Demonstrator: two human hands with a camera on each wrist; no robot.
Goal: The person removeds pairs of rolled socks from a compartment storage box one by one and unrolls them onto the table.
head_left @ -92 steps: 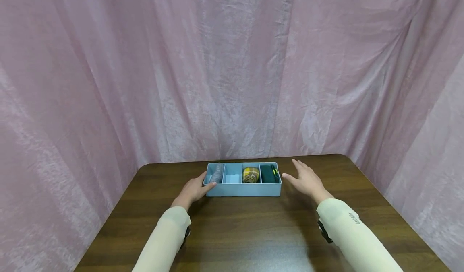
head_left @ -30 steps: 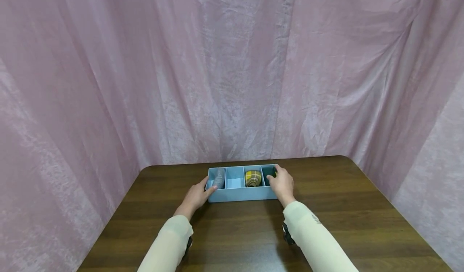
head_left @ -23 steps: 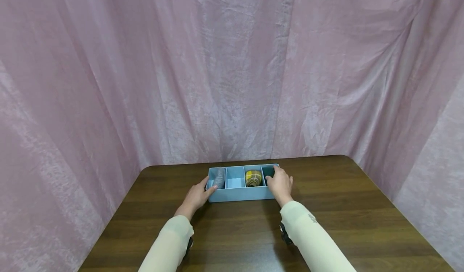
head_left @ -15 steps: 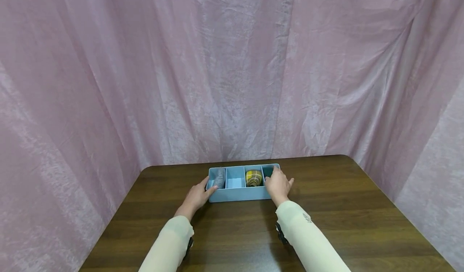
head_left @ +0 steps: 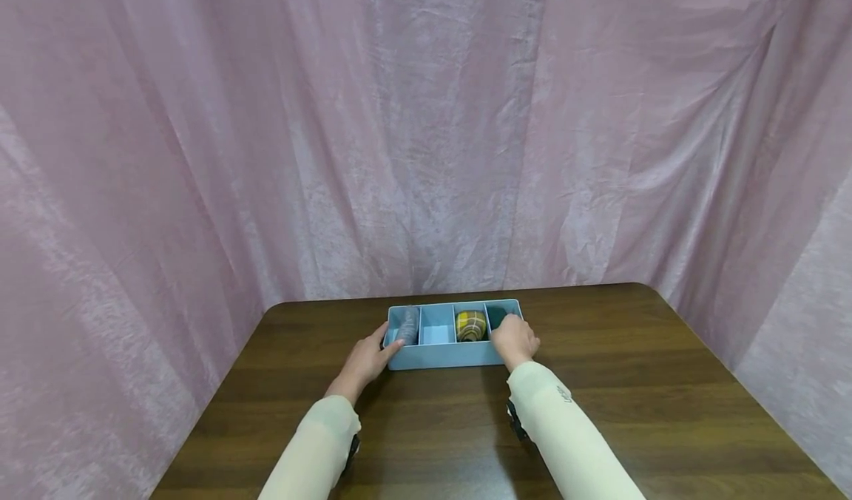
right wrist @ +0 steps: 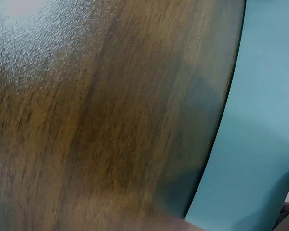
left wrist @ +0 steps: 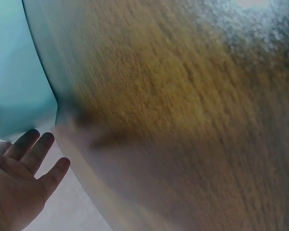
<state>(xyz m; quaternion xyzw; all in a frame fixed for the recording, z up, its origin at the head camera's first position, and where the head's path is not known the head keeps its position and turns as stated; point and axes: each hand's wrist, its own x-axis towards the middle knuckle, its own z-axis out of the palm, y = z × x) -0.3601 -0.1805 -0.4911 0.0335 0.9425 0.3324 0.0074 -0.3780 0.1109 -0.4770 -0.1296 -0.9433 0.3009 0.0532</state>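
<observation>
A light-blue divided storage box [head_left: 439, 356] stands near the table's far edge. From left, its compartments hold a grey rolled cloth [head_left: 408, 326], nothing, a yellow plaid roll [head_left: 471, 326] and a folded dark green cloth [head_left: 495, 316]. My left hand [head_left: 364, 357] holds the box's left end, thumb at the front rim and fingers along the end wall; some fingers [left wrist: 45, 144] look fairly straight in the left wrist view. My right hand [head_left: 515, 341] reaches over the front wall into the rightmost compartment, at the green cloth. Its fingertips are hidden, so its grasp does not show.
A brown wood-grain table [head_left: 433, 426] carries the box. Pink velvet curtain [head_left: 433, 152] hangs close behind the table and along both sides. Bare tabletop lies in front of the box and to its left and right.
My right hand has come from beside the box into the rightmost compartment, its fingers now deeper there. A black-and-yellow strip seen there earlier is out of sight. The left hand stays at the left end.
</observation>
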